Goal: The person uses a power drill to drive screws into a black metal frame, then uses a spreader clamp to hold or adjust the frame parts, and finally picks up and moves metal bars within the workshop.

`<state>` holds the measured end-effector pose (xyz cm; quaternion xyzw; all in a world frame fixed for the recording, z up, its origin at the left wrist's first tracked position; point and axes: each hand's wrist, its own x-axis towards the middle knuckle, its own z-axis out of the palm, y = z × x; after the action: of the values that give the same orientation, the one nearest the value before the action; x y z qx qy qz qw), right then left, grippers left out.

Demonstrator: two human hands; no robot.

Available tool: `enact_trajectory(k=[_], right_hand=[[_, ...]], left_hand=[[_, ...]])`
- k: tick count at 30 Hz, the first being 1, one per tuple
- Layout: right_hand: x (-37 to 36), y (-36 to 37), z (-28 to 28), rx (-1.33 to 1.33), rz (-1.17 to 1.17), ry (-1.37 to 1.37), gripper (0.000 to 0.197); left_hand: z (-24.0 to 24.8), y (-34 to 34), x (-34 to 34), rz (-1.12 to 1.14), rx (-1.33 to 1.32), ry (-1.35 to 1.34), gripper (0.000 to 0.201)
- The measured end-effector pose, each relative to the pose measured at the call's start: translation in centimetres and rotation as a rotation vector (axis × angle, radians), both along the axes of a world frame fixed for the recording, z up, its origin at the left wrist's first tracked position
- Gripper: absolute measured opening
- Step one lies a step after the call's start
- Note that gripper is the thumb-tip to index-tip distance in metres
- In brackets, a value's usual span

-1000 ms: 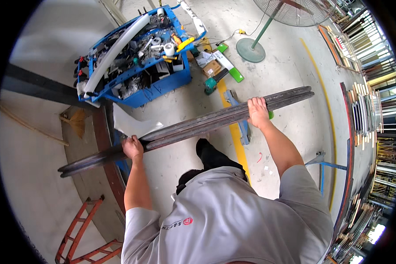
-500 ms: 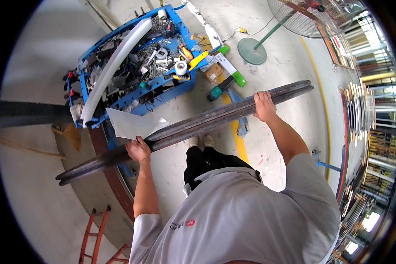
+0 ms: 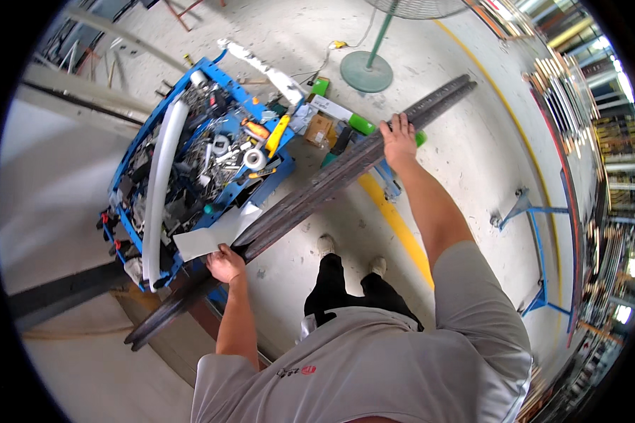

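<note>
A long dark grey, ridged profile bar [image 3: 317, 199] slants across in front of my body, its right end farther away and its left end nearer. It looks like two lengths lying side by side. My left hand [image 3: 226, 264] is closed around its left part, thumb on top. The same hand touches a pale, thin white sheet [image 3: 199, 243] that lies against the bar. My right hand [image 3: 400, 144] is wrapped over the bar's right part, fingers across the top. The undersides of both grips are hidden.
A blue tool cart [image 3: 222, 204] heaped with tools and hardware stands at the left, with a white tube [image 3: 164, 190] across it. A green fan base [image 3: 366, 71], a cardboard box [image 3: 319, 130] and a blue metal stand [image 3: 533, 209] are on the floor. Racks line the right.
The bar has turned to a steeper slant, its right end swinging away from me and its left end nearer. Both hands keep their hold. My feet have moved apart, and the view has shifted.
</note>
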<state>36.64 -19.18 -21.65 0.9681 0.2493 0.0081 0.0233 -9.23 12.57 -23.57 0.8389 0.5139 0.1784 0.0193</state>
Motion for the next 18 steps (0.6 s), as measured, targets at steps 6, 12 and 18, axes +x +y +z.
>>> enact_trajectory(k=[6, 12, 18], right_hand=[[-7.5, -4.3, -3.1, 0.575, 0.196, -0.209, 0.05], [-30.8, -27.2, -6.7, 0.341, -0.238, 0.986, 0.066], [-60.8, -61.6, -12.9, -0.047, -1.14, 0.959, 0.025]], left_hand=[[-1.8, 1.8, 1.2, 0.122, -0.214, -0.122, 0.037], [-8.8, 12.4, -4.0, -0.035, 0.263, 0.134, 0.034], [0.7, -1.5, 3.1, 0.167, 0.089, -0.366, 0.042]])
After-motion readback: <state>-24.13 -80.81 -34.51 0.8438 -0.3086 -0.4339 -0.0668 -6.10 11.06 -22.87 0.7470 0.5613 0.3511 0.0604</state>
